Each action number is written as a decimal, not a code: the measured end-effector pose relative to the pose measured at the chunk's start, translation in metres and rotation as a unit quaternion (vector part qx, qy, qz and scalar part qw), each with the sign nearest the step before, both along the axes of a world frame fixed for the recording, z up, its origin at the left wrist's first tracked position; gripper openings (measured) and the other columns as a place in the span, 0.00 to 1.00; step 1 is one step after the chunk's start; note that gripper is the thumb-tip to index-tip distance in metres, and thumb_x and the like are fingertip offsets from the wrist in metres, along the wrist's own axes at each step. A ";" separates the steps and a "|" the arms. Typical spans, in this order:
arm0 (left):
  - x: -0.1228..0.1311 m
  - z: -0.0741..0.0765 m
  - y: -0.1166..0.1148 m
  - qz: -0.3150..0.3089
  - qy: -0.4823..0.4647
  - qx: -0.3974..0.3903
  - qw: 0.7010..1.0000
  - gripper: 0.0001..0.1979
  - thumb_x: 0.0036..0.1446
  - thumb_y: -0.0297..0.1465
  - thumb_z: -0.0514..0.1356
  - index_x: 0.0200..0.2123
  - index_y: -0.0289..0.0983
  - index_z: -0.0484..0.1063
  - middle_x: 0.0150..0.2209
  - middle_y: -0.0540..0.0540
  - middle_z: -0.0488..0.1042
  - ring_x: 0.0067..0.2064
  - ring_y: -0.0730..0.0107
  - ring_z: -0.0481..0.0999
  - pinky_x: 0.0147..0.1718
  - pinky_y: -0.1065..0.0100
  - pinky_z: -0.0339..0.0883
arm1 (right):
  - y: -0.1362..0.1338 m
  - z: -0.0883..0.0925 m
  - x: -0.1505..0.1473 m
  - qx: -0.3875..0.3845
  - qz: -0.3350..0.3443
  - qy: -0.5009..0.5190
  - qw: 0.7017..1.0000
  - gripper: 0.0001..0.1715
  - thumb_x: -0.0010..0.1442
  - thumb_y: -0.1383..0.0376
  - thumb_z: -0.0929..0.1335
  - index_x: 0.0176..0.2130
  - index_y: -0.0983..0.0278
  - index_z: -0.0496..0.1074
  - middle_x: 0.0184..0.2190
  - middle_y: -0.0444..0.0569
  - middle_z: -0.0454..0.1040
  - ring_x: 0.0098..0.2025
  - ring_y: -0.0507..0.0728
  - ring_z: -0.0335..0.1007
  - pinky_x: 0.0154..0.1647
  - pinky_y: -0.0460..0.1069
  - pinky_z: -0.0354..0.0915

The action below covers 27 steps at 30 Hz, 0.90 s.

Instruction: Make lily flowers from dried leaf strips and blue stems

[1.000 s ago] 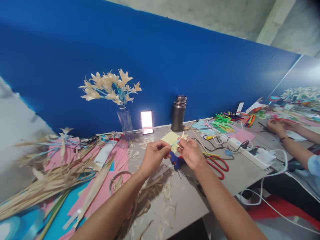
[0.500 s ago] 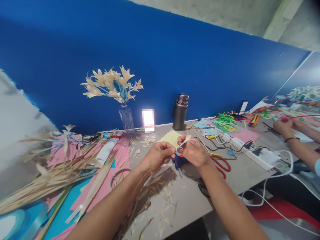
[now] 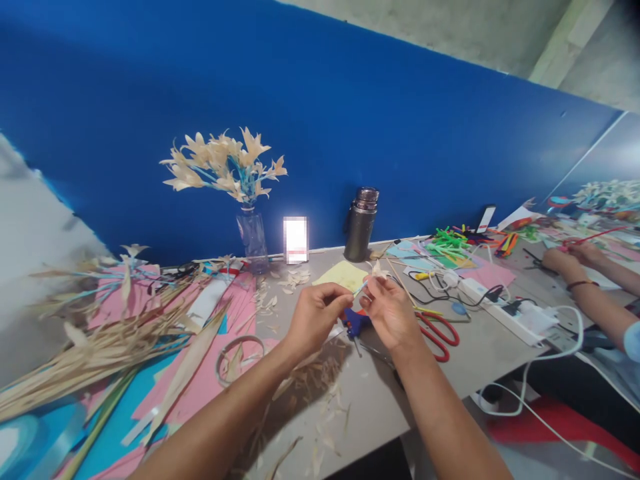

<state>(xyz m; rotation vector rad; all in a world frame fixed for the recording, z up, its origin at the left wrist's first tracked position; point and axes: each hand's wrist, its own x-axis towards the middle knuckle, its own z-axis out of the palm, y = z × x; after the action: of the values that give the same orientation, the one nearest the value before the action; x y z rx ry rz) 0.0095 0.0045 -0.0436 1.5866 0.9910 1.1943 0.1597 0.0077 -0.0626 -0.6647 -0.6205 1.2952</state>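
Observation:
Between my two hands is a small cream husk flower on a thin light-blue stem. My left hand pinches the stem's lower end between thumb and fingertips. Just under the petals, my right hand grips the flower, its fingers curled and partly hiding it. Below and behind the hands lies a blue glue gun on the table. A yellow paper sheet lies behind them. Red-handled scissors rest to the right of my right hand.
A glass vase of similar flowers and a dark thermos stand by the blue wall. Husk strips cover pink paper at left. A white power strip with cords lies right, near a co-worker's hands. Husk scraps litter the front.
My right hand has turned slightly, its fingers now covering more of the flower and stem. The left hand still pinches the stem. The view has shifted a little.

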 end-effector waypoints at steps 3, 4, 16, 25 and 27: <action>-0.005 0.007 0.003 -0.082 -0.053 -0.128 0.987 0.09 0.53 0.33 0.66 0.27 0.32 0.77 0.22 0.47 0.78 0.21 0.73 0.74 0.23 0.71 0.68 | 0.002 -0.004 0.007 0.022 0.017 -0.040 0.999 0.18 0.42 0.60 0.83 0.28 0.63 0.77 0.30 0.42 0.72 0.30 0.47 0.63 0.27 0.42 0.61; -0.007 0.008 0.005 -0.109 -0.070 -0.164 0.978 0.10 0.51 0.34 0.68 0.28 0.32 0.77 0.24 0.45 0.79 0.21 0.71 0.76 0.23 0.70 0.70 | 0.002 -0.005 0.009 0.028 0.019 -0.054 0.998 0.17 0.43 0.59 0.83 0.28 0.63 0.77 0.30 0.42 0.72 0.30 0.48 0.63 0.27 0.43 0.61; -0.007 0.004 0.006 -0.143 -0.099 -0.204 0.963 0.14 0.47 0.36 0.71 0.27 0.32 0.74 0.22 0.47 0.77 0.19 0.73 0.74 0.17 0.75 0.67 | 0.001 -0.003 0.016 0.056 0.091 -0.045 0.993 0.19 0.44 0.57 0.82 0.34 0.61 0.80 0.34 0.44 0.74 0.31 0.49 0.64 0.29 0.45 0.63; 0.003 0.003 -0.003 -0.038 -0.004 -0.048 0.998 0.09 0.55 0.31 0.61 0.26 0.33 0.75 0.20 0.49 0.74 0.18 0.77 0.70 0.18 0.76 0.64 | 0.002 -0.003 0.009 0.018 0.015 -0.029 0.999 0.17 0.42 0.61 0.82 0.28 0.62 0.75 0.29 0.42 0.73 0.28 0.49 0.64 0.26 0.44 0.62; 0.002 0.003 -0.003 -0.049 0.014 -0.040 0.998 0.09 0.56 0.31 0.60 0.26 0.33 0.75 0.19 0.50 0.74 0.18 0.77 0.69 0.19 0.76 0.63 | 0.001 -0.001 0.010 0.016 0.021 -0.029 0.999 0.17 0.43 0.61 0.82 0.28 0.63 0.74 0.29 0.43 0.73 0.28 0.48 0.64 0.27 0.44 0.62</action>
<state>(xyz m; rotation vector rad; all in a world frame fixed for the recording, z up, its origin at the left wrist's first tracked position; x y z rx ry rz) 0.0117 0.0016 -0.0405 1.5735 0.9555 1.0556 0.1694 0.0090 -0.0634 -0.6669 -0.7043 1.3062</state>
